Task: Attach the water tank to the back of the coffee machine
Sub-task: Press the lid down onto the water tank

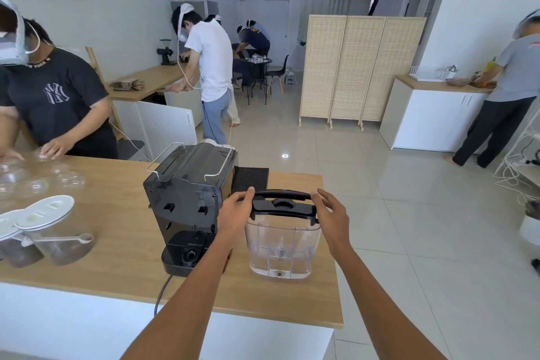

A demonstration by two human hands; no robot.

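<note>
Fingers, left hand (237,211): curled onto the left end of the tank's black lid (283,207), thumb up by the handle – gripping it.
Fingers, right hand (331,212): bent round the right end of the same lid, pressed against it – gripping too.
Water tank (282,251): clear plastic, upright, base resting on the desk (117,242), a little water visible at the bottom. Sits just right of the coffee machine (187,199), apart from it, not mounted.
Coffee machine: black, its back w/ slots turned toward the camera; wire rail on top, black power cord (163,289) running off the near desk edge.
Black mat (251,178): flat on the desk behind the tank, beside the machine.
Left of desk: two clear jars w/ white lids (46,210), one w/ a spoon (67,239) on its side; clear cups (35,181) farther back.
Other people: one in a dark tee across the desk handling the cups; others farther off in the room.
</note>
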